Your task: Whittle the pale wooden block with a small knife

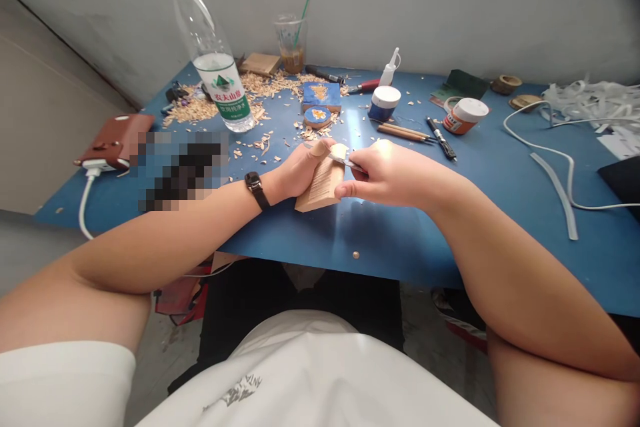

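A pale block of wood [323, 188] with fine ridges along one face is held just above the blue table near its front edge. My left hand [305, 170] grips it from the left, thumb near the top. My right hand [383, 173] is closed round a carving knife [353, 164], most of its handle hidden in the fingers. The blade meets the light, freshly cut top end of the block, and my right thumb rests against the block's right side.
Wood shavings [260, 85] litter the back of the blue table [400, 240]. A water bottle [220, 73] stands left, behind a brown leather case [117, 140]. Painted wood pieces [323, 97], a blue paint jar [384, 103], an orange paint jar [465, 115] and carving tools [405, 132] lie beyond my hands.
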Demonstrator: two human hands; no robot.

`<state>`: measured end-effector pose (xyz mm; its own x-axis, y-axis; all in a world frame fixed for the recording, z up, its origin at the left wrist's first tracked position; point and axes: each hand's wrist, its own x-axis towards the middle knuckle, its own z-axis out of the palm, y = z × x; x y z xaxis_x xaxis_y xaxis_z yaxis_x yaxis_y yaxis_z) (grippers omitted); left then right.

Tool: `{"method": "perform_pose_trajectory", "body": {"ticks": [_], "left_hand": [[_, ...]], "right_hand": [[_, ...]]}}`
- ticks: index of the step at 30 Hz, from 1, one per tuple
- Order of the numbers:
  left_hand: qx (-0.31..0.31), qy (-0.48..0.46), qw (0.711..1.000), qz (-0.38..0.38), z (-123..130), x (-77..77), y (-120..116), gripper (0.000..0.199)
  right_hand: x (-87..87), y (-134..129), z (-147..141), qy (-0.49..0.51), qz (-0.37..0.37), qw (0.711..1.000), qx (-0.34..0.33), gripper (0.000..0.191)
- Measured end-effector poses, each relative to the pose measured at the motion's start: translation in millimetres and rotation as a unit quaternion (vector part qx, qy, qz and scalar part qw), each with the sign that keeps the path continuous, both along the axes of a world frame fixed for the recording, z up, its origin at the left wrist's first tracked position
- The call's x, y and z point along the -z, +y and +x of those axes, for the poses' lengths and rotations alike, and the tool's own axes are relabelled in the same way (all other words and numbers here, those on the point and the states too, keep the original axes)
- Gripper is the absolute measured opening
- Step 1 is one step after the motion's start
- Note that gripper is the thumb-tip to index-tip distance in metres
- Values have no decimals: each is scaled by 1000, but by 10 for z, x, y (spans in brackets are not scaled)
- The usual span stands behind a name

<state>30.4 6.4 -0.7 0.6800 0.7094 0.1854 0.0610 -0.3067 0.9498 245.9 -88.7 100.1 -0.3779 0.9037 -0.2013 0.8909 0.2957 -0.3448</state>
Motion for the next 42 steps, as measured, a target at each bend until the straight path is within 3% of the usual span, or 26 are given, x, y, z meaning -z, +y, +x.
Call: {"method": "perform_pose_trajectory", "body": {"ticks": [7, 12, 19, 28, 34, 42], "left_hand": [[9, -27, 999, 21, -24, 4, -18, 105], [16, -24, 999, 29, -32, 16, -11, 106], [37, -15, 996, 77, -53, -25, 12, 102], [65, 12, 987, 144, -74, -114, 7, 102], [68, 24, 977, 201, -141, -116, 47, 95], [73, 19, 980, 184, -149, -100, 51, 89]], "right_hand": [[-23, -25, 21, 26, 11, 999, -22, 65], [-92, -60, -28, 1, -13, 1000, 0, 58], [-28, -18, 79, 22, -16, 999, -26, 65], [-200, -85, -16, -17, -48, 998, -22, 40], [-195, -84, -30, -27, -38, 999, -17, 49], [51, 37, 90, 8, 14, 998, -67, 69]]}}
